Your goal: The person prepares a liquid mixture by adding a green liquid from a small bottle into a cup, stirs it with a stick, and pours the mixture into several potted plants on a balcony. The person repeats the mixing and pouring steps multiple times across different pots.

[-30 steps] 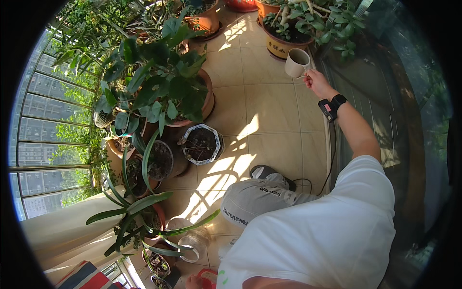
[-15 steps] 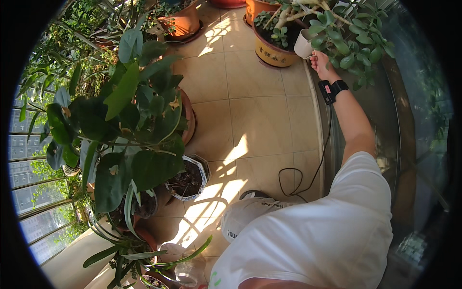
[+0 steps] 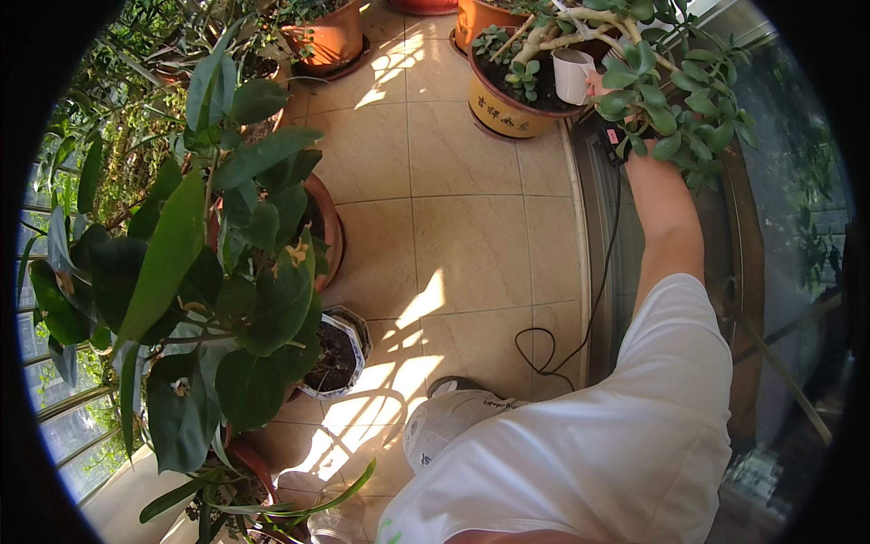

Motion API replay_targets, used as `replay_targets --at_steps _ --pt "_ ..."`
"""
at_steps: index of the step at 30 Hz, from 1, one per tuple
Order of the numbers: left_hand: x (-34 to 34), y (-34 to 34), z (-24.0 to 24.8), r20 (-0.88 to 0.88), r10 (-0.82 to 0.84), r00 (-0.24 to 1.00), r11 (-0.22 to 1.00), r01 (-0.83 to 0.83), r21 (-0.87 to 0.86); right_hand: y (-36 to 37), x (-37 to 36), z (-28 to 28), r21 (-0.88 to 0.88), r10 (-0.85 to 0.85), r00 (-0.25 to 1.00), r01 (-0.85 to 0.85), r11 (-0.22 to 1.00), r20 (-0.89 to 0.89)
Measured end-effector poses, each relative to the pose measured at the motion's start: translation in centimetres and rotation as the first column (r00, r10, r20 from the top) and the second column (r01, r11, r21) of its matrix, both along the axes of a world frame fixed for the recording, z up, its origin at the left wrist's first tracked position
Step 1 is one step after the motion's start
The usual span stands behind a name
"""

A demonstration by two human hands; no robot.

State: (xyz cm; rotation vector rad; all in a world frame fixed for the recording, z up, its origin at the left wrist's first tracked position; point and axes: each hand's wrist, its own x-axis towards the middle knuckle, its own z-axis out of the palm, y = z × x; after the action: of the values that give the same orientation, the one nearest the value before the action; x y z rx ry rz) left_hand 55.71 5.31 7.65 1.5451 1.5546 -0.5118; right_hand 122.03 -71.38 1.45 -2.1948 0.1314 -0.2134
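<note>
A: Just the head view here. Who's got the mug?

B: The right hand (image 3: 594,84). Its fingers are closed on the side of the pale mug (image 3: 571,78), probably at the handle, which would leave the mouth unblocked. From above, the mug overlaps the right side of the yellow pot (image 3: 507,117) and its soil (image 3: 546,96).

A: Why's the arm (image 3: 669,213) so low?

B: Probably because thick green leaves (image 3: 666,119) crowd that side, so going under them is the easy way in.

A: What's hard to see?

B: Leaves hide much of that hand and part of the black wrist device (image 3: 612,138). Can't tell if the mug touches the pot, or what's inside it. Left hand's out of frame, so its state is anyone's guess.
</note>
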Motion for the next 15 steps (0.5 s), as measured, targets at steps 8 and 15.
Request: replay_targets --at_steps 8,15 --pt "0.0 -0.4 -0.7 0.002 0.019 1.000 1.000 -0.019 -0.010 1.4 4.3 1.9 -0.543 0.028 0.999 -0.049 0.838 -0.046" --pt "-0.6 -0.6 -1.0 0.002 0.034 0.999 0.999 -0.034 -0.014 2.5 6.3 1.3 -0.762 0.042 0.997 -0.081 0.643 -0.071"
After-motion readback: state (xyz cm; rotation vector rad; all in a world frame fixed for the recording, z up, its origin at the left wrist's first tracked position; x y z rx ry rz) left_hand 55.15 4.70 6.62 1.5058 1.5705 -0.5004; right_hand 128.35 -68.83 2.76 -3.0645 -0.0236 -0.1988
